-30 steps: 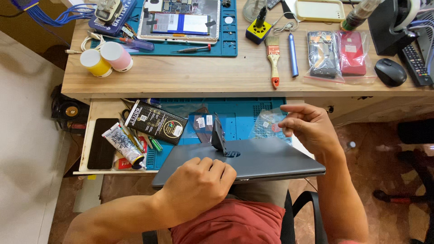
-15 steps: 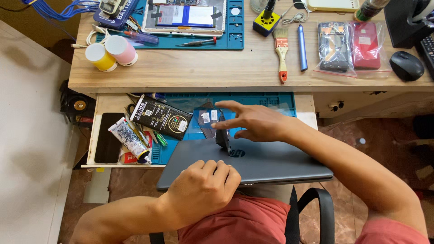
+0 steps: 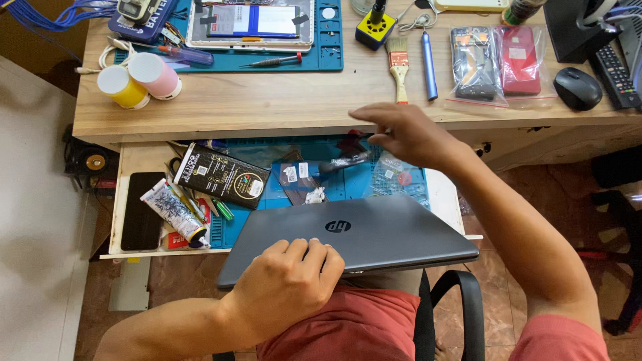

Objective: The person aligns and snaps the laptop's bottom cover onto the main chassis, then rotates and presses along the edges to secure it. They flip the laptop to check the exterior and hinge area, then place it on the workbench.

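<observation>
Closed grey laptop [image 3: 361, 237] lies on the person's lap, long axis running left to right, tilted a touch so its right end sits lower in the frame; the far long edge overlaps the front lip of the pulled-out drawer [image 3: 137, 160]. The left hand [image 3: 287, 284] presses on the near long edge, fingers curled over the lid, thumb side tucked under — a firm hold on the laptop. The right hand [image 3: 408, 134] hovers at the desk's [image 3: 267, 107] front edge above the drawer, fingers loosely spread and slightly blurred; whether it pinches anything cannot be told. Just below it, a clear plastic bag [image 3: 394, 177] lies on the blue mat [image 3: 334, 187]. Left of the laptop the drawer is crowded: black box [image 3: 224, 177], tube [image 3: 175, 212], dark phone [image 3: 144, 210]. To the right, bare floor beside the chair arm [image 3: 461, 294].
</observation>
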